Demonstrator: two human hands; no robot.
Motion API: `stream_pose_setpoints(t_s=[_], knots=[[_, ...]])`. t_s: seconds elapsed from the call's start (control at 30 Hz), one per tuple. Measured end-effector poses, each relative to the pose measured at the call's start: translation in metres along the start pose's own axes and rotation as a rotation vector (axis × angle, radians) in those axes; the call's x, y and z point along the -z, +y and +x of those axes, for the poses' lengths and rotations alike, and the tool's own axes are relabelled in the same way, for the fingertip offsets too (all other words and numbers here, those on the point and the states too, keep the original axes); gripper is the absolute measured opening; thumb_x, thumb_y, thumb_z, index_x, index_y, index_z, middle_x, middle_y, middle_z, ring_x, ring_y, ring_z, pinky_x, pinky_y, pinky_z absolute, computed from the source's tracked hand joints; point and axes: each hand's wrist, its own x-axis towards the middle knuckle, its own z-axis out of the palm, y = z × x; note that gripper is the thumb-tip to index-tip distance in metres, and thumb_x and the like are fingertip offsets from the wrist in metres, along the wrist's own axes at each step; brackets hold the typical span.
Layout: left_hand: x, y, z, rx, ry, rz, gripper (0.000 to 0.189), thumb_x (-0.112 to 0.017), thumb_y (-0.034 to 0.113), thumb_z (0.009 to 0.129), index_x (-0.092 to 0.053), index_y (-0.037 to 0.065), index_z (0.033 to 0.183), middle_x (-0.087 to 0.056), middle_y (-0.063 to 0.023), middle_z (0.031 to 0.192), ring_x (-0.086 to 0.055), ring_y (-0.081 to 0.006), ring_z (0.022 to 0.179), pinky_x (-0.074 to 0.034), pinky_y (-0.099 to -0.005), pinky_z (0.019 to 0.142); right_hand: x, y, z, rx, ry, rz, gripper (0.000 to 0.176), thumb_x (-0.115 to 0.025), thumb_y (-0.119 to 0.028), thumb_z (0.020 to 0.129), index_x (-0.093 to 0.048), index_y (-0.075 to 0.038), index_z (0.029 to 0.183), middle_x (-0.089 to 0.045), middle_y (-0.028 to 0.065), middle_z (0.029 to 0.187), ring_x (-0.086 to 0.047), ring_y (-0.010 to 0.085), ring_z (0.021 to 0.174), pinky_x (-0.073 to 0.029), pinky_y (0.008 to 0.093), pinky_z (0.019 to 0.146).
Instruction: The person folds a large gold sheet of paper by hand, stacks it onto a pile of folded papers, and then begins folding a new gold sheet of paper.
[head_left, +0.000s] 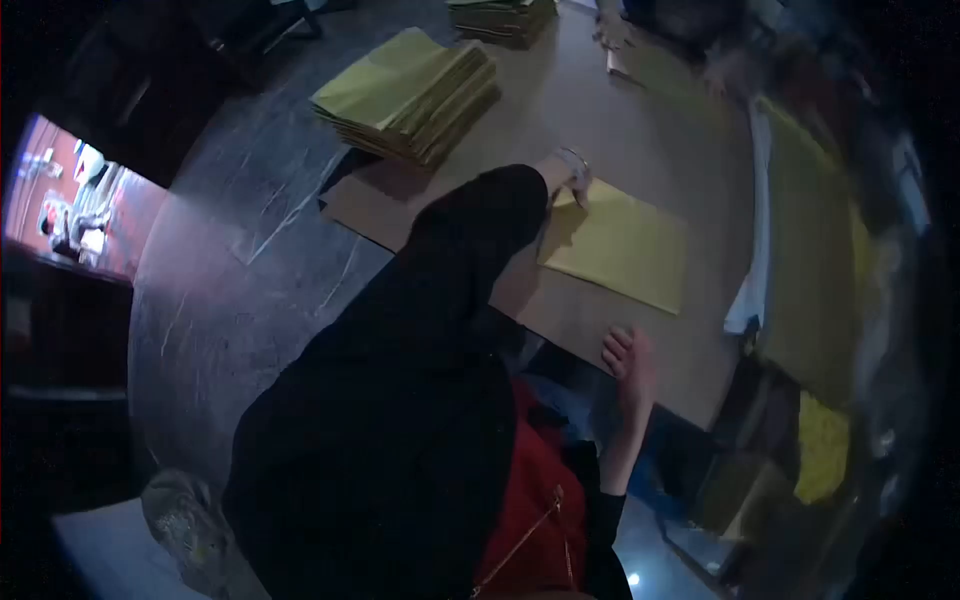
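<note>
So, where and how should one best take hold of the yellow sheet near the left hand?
Probably a pinch at the near right corner, coming from the right. The yellow sheet lies flat and looks thin, so an edge suits the grip. The left hand is at its far left corner; the right hand is just off its near edge.

Stacked yellow sheets (415, 85) along the tabletop's (550, 100) left edge and a co-worker's hand (612, 32) across it suggest a workshop.
</note>
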Motion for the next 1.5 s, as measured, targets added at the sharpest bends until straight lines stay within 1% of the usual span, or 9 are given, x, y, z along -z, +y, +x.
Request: stream_pose_setpoints(t_s=[0.13, 0.23, 0.6, 0.8, 0.87, 0.9, 0.97, 1.27, 1.5], knots=[[0.047, 0.036, -0.048, -0.017, 0.046, -0.347, 0.069, -0.082, 0.047, 0.061, -0.065, 0.004, 0.111, -0.068, -0.0116, 0.099, -0.065, -0.0255, 0.089, -0.052, -0.038, 0.074, -0.027, 0.003, 0.004, 0.078, 0.012, 0.204, 0.06, -0.048, -0.038, 0.097, -0.03, 0.001, 0.139, -0.046, 0.022, 0.132, -0.051, 0.0306, 0.119, -0.047, 0.0362, 0.094], [0.108, 0.057, -0.125, -0.116, 0.012, -0.657, 0.061, -0.08, 0.043, 0.066, -0.064, 0.003, 0.109, -0.067, -0.0117, 0.094, -0.064, -0.0225, 0.087, -0.051, -0.0377, 0.072, -0.069, -0.009, 0.016, 0.175, 0.011, 0.304, 0.08, -0.05, -0.026, 0.097, 0.01, -0.01, 0.148, -0.037, 0.0208, 0.139, -0.042, 0.0279, 0.126, -0.042, 0.0396, 0.099], [0.172, -0.125, -0.351, 0.165, 1.129, -0.946, 0.041, -0.073, 0.032, 0.078, -0.066, -0.003, 0.098, -0.068, -0.0075, 0.084, -0.065, -0.013, 0.077, -0.051, -0.0268, 0.07, -0.319, -0.146, 0.092, 0.788, -0.409, -0.025, 0.073, -0.057, -0.011, 0.09, -0.013, -0.001, 0.147, -0.041, 0.025, 0.133, -0.046, 0.0278, 0.12, -0.045, 0.0365, 0.094], [0.127, -0.191, -0.371, 0.685, 0.926, -0.7, 0.041, -0.068, 0.034, 0.081, -0.067, 0.0, 0.105, -0.07, -0.0099, 0.088, -0.065, -0.0167, 0.074, -0.051, -0.0303, 0.067, -0.386, -0.117, 0.14, 0.802, -0.347, -0.657, 0.058, -0.054, -0.023, 0.092, -0.032, 0.001, 0.141, -0.046, 0.0226, 0.133, -0.053, 0.0292, 0.114, -0.045, 0.0384, 0.09], [0.093, -0.229, -0.354, 0.733, 0.819, -0.48, 0.041, -0.068, 0.039, 0.078, -0.069, 0.003, 0.097, -0.07, -0.0134, 0.085, -0.066, -0.0236, 0.072, -0.052, -0.0379, 0.067, -0.392, -0.123, 0.125, 0.633, -0.342, -0.672, 0.055, -0.053, -0.021, 0.089, -0.038, 0.001, 0.137, -0.061, 0.0214, 0.111, -0.06, 0.0276, 0.091, -0.046, 0.0383, 0.081], [0.085, -0.223, -0.352, 0.719, 0.848, -0.507, 0.033, -0.068, 0.033, 0.068, -0.071, 0.003, 0.081, -0.068, -0.0175, 0.089, -0.063, -0.0346, 0.089, -0.05, -0.0399, 0.079, -0.387, -0.103, 0.159, 0.771, -0.287, -0.804, 0.054, -0.052, -0.02, 0.089, -0.039, 0.001, 0.137, -0.062, 0.0189, 0.101, -0.058, 0.0254, 0.082, -0.046, 0.0362, 0.077], [0.074, -0.223, -0.342, 0.78, 0.734, -0.314, 0.058, -0.065, 0.043, 0.078, -0.054, 0.002, 0.119, -0.056, -0.0196, 0.116, -0.045, -0.0346, 0.119, -0.038, -0.0465, 0.098, -0.386, -0.098, 0.165, 0.794, -0.33, -0.729, 0.052, -0.05, -0.021, 0.091, -0.039, 0.002, 0.137, -0.06, 0.0187, 0.102, -0.057, 0.0263, 0.083, -0.046, 0.0361, 0.077], [0.066, -0.229, -0.337, 0.462, 0.505, -0.77, 0.055, -0.041, 0.034, 0.096, -0.032, -0.002, 0.137, -0.052, -0.0264, 0.125, -0.054, -0.0349, 0.113, -0.042, -0.0429, 0.094, -0.38, -0.079, 0.19, 0.774, -0.281, -0.759, 0.054, -0.05, -0.024, 0.093, -0.032, -0.003, 0.14, -0.044, 0.0219, 0.116, -0.043, 0.0363, 0.108, -0.035, 0.0425, 0.095], [0.068, -0.24, -0.349, 0.374, 0.608, -0.812, 0.055, -0.047, 0.047, 0.093, -0.05, 0.004, 0.126, -0.059, -0.0148, 0.12, -0.056, -0.0258, 0.109, -0.042, -0.0355, 0.093, -0.382, -0.089, 0.152, 0.575, -0.243, -0.44, 0.067, -0.05, -0.035, 0.094, -0.02, -0.004, 0.145, -0.03, 0.0246, 0.128, -0.037, 0.037, 0.113, -0.03, 0.0452, 0.1]])
